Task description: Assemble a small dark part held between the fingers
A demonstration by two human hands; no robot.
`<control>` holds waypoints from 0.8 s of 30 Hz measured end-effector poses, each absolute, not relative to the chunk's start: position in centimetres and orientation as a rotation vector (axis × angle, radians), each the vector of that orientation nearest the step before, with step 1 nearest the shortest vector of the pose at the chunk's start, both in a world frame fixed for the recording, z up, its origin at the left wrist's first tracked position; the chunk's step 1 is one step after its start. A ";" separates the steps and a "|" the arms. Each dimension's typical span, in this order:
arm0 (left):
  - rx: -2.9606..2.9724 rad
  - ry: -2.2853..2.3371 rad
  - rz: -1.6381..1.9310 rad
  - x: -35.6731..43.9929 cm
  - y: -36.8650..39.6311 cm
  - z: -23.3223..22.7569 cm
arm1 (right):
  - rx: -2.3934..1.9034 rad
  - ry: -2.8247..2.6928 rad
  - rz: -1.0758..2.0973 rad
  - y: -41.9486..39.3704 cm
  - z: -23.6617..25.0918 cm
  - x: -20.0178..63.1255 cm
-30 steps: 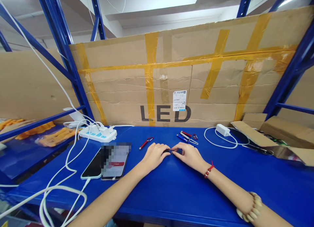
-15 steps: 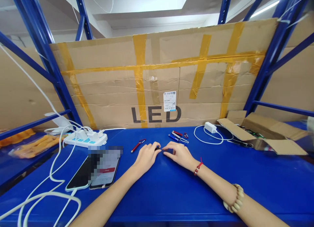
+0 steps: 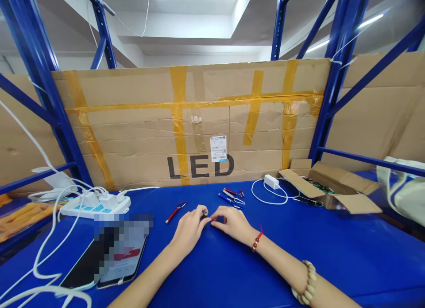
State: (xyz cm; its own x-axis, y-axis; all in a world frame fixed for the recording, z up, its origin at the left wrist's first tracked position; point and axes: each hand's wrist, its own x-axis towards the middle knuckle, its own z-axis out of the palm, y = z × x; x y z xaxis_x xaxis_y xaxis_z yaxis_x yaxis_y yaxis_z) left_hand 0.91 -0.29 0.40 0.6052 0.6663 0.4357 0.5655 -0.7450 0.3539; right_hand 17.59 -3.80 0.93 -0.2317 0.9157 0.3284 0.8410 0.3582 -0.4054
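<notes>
My left hand (image 3: pixel 190 230) is closed, its thumb and fingers curled round a small dark thing that is mostly hidden. The fingertips of my right hand (image 3: pixel 233 224) are pinched together and meet the left thumb tip. Whatever lies between them is too small to make out. Left of my hands on the blue tabletop rests a slim red tube with a clip hook (image 3: pixel 172 214). Beyond my right hand lie a blue tube (image 3: pixel 226 198), a silver tube with a wire hook (image 3: pixel 229 194) and a short red tube (image 3: pixel 230 191), close together.
Two phones, one at the front (image 3: pixel 124 259), lie left near a white power strip (image 3: pixel 99 208) with several white cables. A white charger (image 3: pixel 271 181) with its looped cable and an open cardboard box (image 3: pixel 345 195) are at right. A large cardboard sheet (image 3: pixel 139 139) stands behind.
My two hands have come together, so the fingertips now touch where there was a small gap. The camera view has shifted up and to the right.
</notes>
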 end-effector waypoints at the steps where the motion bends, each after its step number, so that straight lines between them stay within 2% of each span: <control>1: 2.643 1.027 0.837 0.9 -0.3 0.4 | -1.515 -2.115 0.196 -3.8 0.9 17.6; 24: 2.666 1.063 0.724 1.0 -0.1 0.3 | -1.589 -2.034 0.201 -4.0 1.0 17.0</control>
